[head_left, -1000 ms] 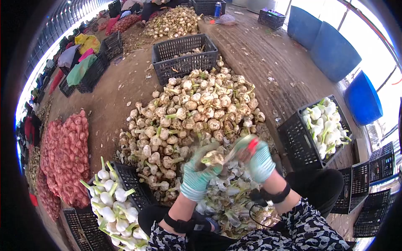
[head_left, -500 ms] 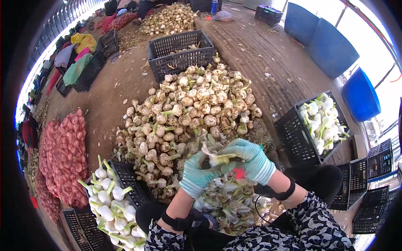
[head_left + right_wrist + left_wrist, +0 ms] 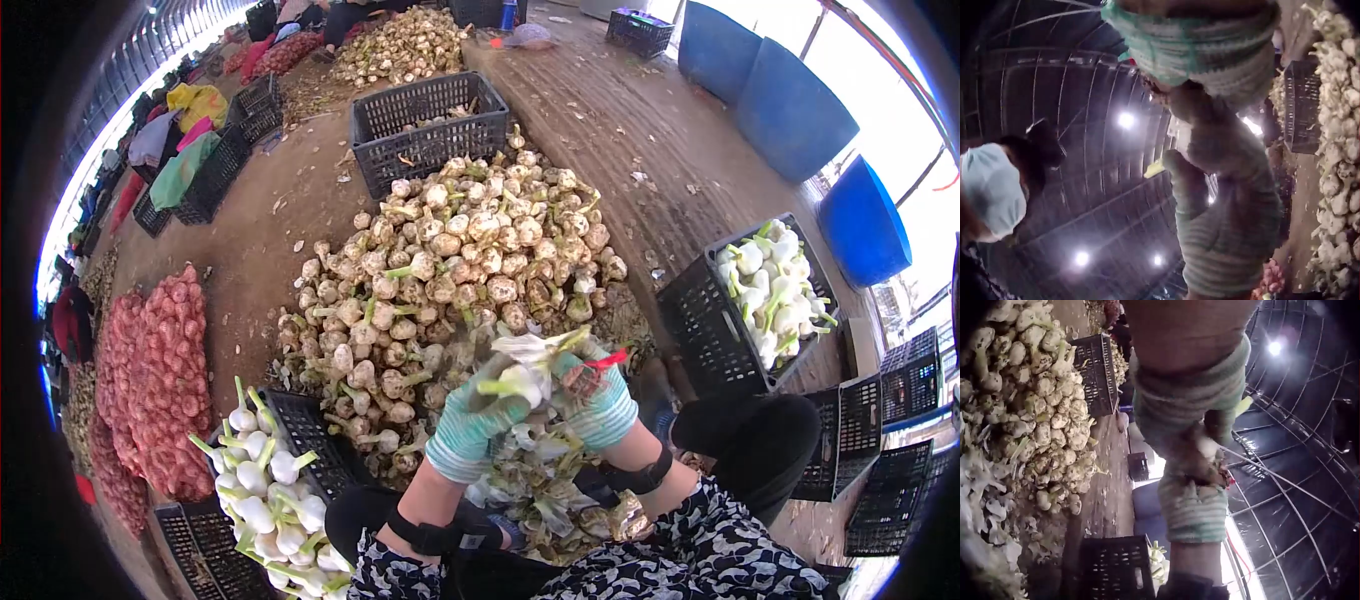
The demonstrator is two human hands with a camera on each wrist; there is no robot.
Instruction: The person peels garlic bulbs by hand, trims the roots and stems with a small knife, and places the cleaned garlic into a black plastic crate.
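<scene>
Gripping one white garlic bulb (image 3: 522,386) in gloved left hand (image 3: 478,425), with fingers curled round it and green stem (image 3: 492,387) poking out over them. Touching loose skin (image 3: 530,346) above the bulb with gloved right hand (image 3: 602,405), with fingers bent in beside the bulb; can't tell exactly what's pinched, too blurred. Showing red strip (image 3: 608,358) at right fingers. Directly below both sets of fingers: pile of skins (image 3: 535,455). Just beyond the fingertips: big heap of dirty garlic (image 3: 450,250), then black crate (image 3: 375,158) at its far end. Out right of right fingers: another black crate (image 3: 705,340), filled with white garlic (image 3: 775,290). Down left of left fingers: more white bulbs (image 3: 270,490) by a dark crate (image 3: 310,430). Farther left of them: red net bags (image 3: 165,385), stuffed with bulbs
</scene>
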